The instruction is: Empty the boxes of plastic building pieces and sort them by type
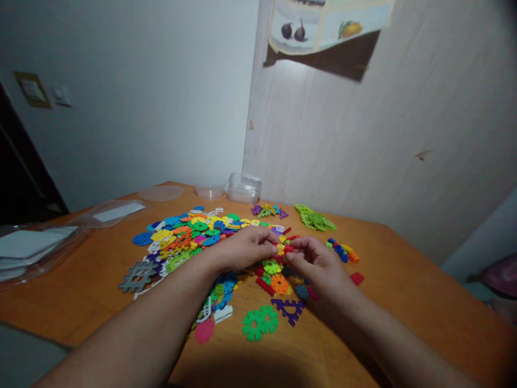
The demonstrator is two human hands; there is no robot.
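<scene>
My left hand reaches in over the pile of plastic toy pieces, its thumb and fingers pinching a small yellow building block. My right hand meets it from the right, thumb and forefinger closed on a small red building block. The two blocks touch or nearly touch between my fingertips; whether they are joined I cannot tell. Beneath my hands lie a lime notched disc and an orange notched disc. Closer to me are two green notched discs and a purple triangle piece.
A mixed heap of colourful pieces spreads left on the wooden table. Lime pieces and blue and orange blocks sit to the right. Clear plastic containers stand against the wall; lidded trays lie left.
</scene>
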